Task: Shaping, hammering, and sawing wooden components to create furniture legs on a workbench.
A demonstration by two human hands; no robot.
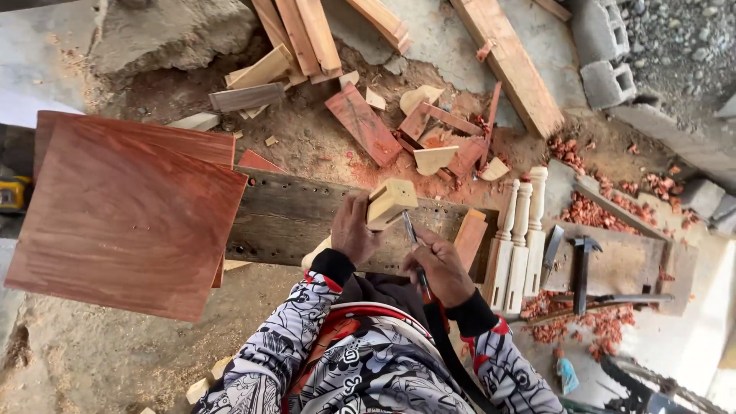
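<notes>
Fingers of the left hand (351, 228) wrap around the lower end of a pale wooden block (392, 202), gripping it and holding it tilted over the dark, drilled plank that serves as the tabletop (291, 218). The right hand (441, 267) has its fingers closed around a thin metal tool (412, 234) with a red handle; the tip points up at the block's underside, though whether it touches the wood is hard to make out. Most of the handle is hidden inside the fist and under the sleeve. A piece of reddish wood (469, 238) leans just right of the right hand.

Three pale turned balusters (520, 234) lie side by side beyond that, their lower ends resting on the tabletop's edge. One claw hammer (583, 268) lies on a grey board (621, 264) to the right, with a flat blade (553, 245) beside it whose kind I cannot tell. Two large reddish square panels (123, 215) are stacked at left, the lower one mostly covered. Offcuts (429, 130) and red shavings (606, 207) litter the dirt floor; too many to count. Two grey concrete blocks (606, 54) sit at top right. A yellow tool (11, 193) is cut off by the left edge.
</notes>
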